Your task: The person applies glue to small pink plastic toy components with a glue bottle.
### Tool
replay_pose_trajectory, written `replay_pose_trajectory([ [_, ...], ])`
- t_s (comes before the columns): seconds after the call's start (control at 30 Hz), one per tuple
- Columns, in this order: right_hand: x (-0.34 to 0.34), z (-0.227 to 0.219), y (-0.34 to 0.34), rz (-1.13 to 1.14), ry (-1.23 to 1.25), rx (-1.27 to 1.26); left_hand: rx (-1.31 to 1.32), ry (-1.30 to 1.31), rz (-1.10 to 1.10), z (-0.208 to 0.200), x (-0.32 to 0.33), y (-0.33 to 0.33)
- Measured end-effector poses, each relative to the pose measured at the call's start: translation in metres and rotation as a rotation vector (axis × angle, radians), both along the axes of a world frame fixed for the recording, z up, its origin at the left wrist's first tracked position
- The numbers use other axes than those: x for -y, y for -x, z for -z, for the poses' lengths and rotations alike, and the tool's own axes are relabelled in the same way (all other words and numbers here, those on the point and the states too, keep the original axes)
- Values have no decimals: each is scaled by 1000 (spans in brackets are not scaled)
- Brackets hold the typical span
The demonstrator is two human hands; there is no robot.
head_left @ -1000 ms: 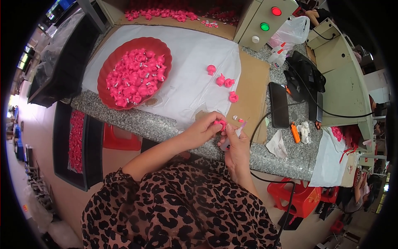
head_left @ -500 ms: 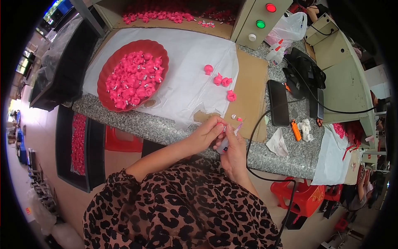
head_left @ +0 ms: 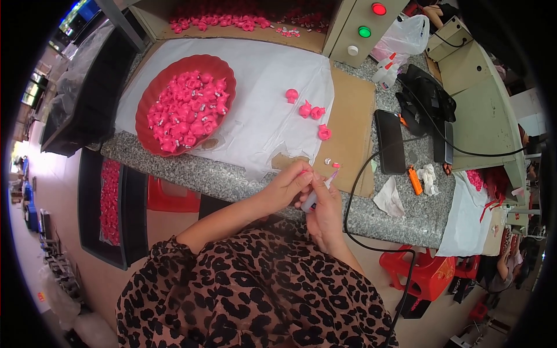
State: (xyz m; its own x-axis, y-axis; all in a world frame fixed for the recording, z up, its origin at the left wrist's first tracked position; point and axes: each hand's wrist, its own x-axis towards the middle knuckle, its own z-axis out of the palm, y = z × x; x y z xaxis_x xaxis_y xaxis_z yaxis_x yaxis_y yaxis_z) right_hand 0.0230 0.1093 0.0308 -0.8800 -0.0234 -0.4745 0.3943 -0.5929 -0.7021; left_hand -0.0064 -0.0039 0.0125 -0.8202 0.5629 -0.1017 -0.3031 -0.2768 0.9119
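Left hand (head_left: 290, 182): I'm pinching a small pink piece (head_left: 304, 172), mostly hidden.
Right hand (head_left: 327, 209): curled round my nozzle bottle (head_left: 309, 202).
Pink piece: at my left fingertips, near the speckled bench (head_left: 415, 223) edge.
Red bowl (head_left: 217, 62): heaped with pink figurines (head_left: 187, 110).

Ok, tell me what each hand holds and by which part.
Left hand: a pink piece, mostly covered, so which part is pinched cannot be told. Right hand: a pale nozzle bottle, by its body.
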Motion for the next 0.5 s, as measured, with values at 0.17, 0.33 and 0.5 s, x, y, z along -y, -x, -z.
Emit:
replay_pose_trajectory([
  [0.17, 2, -2, 0, 40, 13, -2, 37, -32, -14, 0, -1, -1],
  [0.33, 3, 2, -2, 36, 3, -19, 6, -4, 5, 2, -1, 0],
  [0.5, 4, 3, -3, 43, 6, -48, -6, 33, -4, 2, -1, 1],
])
